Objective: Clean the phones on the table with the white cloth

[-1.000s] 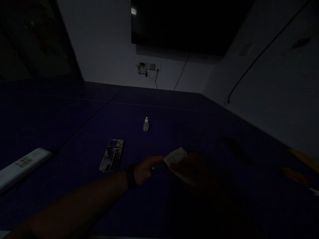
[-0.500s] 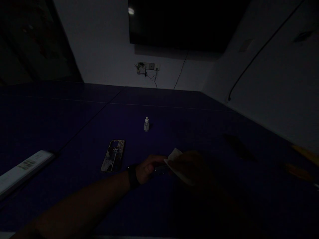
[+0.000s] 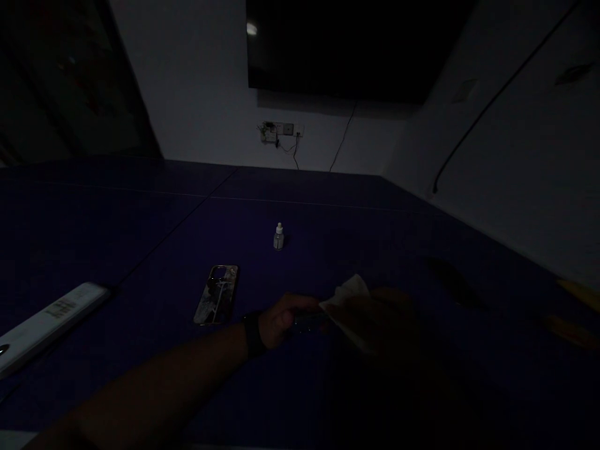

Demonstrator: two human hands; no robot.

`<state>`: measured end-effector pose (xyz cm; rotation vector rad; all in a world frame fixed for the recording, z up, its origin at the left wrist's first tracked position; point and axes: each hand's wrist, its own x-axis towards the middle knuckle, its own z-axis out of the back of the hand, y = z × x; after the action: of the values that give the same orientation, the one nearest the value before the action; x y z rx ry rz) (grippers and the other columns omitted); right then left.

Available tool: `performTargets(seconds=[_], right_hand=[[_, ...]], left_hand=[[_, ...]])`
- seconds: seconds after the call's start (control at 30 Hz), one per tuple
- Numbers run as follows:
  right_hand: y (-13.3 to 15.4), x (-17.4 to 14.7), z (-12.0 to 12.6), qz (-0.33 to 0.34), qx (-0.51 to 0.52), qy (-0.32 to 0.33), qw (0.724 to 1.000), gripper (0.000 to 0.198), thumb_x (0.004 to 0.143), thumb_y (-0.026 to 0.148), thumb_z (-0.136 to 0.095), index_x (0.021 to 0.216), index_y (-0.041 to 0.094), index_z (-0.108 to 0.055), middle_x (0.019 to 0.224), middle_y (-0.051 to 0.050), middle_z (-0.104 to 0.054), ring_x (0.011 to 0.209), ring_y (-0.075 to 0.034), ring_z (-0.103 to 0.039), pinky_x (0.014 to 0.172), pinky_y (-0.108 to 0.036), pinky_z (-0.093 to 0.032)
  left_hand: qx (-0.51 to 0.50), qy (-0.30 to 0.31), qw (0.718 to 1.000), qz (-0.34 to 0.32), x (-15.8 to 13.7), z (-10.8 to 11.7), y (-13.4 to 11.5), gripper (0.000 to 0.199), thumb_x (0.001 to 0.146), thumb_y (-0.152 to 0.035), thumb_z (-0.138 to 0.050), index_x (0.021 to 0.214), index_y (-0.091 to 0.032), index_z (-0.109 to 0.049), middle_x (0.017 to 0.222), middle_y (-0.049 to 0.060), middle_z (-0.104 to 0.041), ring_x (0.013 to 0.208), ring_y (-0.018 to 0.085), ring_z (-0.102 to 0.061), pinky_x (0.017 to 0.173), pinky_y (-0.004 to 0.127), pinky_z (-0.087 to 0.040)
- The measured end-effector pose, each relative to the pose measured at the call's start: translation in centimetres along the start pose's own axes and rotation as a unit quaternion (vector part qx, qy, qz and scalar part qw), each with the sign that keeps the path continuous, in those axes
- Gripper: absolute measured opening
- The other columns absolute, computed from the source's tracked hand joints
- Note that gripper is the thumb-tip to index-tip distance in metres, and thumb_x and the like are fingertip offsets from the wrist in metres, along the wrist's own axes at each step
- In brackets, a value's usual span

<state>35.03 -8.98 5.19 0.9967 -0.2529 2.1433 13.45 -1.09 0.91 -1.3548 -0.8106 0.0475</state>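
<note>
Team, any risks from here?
1. Slip: the left hand holds a dark object by one side, the cloth in the right hand close by; a firm push might jar it loose.
2. Tip-over: the small bottle stands upright beyond the hands; a wide reach could topple it.
3. Missed detail: it's so dim that the right hand nearly vanishes in shadow, so contact may be misjudged.

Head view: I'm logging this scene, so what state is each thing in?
Cloth: creased, in the right hand.
Dark object: in the left hand; too dim to tell more.
Bottle: upright, top on.
Phone case: flat, patterned side up.
White bar: lying flat.
TV: screen dark.
Sockets: plugs in.
</note>
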Motion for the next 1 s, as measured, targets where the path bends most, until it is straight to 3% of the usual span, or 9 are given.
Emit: performTargets(seconds=[0.13, 0.27, 0.57, 0.83, 1.0], right_hand=[[1.0, 0.5, -1.1, 0.033, -0.018, -0.002, 0.999, 0.063, 0.089, 0.015, -0.069, 0.142, 0.045, -0.053, 0.109, 0.001, -0.075, 0.093, -0.024, -0.070, 0.085, -0.041, -0.054], [2.9, 1.9, -2.3, 0.062, -0.034, -0.010, 0.997, 0.057, 0.094, 0.016, -0.063, 0.146, 0.036, -0.051, 0.111, -0.001, -0.075, 0.096, -0.020, -0.069, 0.088, -0.035, -0.052], [-0.7, -0.8, -0.4, 0.093, -0.095, -0.052, 0.990, 0.053, 0.089, 0.016, -0.066, 0.138, 0.036, -0.058, 0.102, 0.001, -0.077, 0.086, -0.022, -0.069, 0.081, -0.041, -0.052], [1.5, 1.9, -0.1, 0.070, -0.037, -0.109, 0.991, 0.038, 0.091, 0.014, -0.059, 0.126, 0.028, -0.065, 0.097, -0.002, -0.074, 0.088, -0.020, -0.068, 0.080, -0.036, -0.051], [1.7, 2.8, -0.1, 0.076, -0.059, -0.092, 0.991, 0.033, 0.094, 0.014, -0.055, 0.124, 0.025, -0.064, 0.101, -0.004, -0.074, 0.092, -0.020, -0.070, 0.083, -0.036, -0.050]], left_hand=[[-0.006, -0.006, 1.000, 0.000, 0.0, 0.2, 0.3, 0.092, 0.082, -0.092, -0.031, 0.099, -0.010, -0.070, 0.087, 0.012, -0.071, 0.078, 0.025, -0.065, 0.072, 0.033, -0.048], [-0.002, -0.013, 1.000, 0.006, -0.2, 0.5, 0.6, 0.092, 0.083, -0.092, -0.030, 0.096, -0.010, -0.069, 0.083, 0.010, -0.069, 0.074, 0.023, -0.063, 0.072, 0.032, -0.047], [-0.024, -0.026, 0.999, 0.017, 0.2, -0.1, -0.3, 0.097, 0.080, -0.094, -0.030, 0.098, -0.009, -0.071, 0.087, 0.013, -0.071, 0.078, 0.024, -0.065, 0.071, 0.031, -0.048], [-0.036, -0.033, 0.998, 0.029, 0.3, 0.0, 0.0, 0.099, 0.077, -0.096, -0.032, 0.100, -0.008, -0.071, 0.086, 0.013, -0.071, 0.076, 0.024, -0.065, 0.069, 0.032, -0.048], [-0.033, -0.031, 0.998, 0.036, 0.3, 0.0, 0.0, 0.099, 0.076, -0.097, -0.031, 0.095, -0.008, -0.070, 0.085, 0.014, -0.070, 0.076, 0.023, -0.064, 0.068, 0.031, -0.048]])
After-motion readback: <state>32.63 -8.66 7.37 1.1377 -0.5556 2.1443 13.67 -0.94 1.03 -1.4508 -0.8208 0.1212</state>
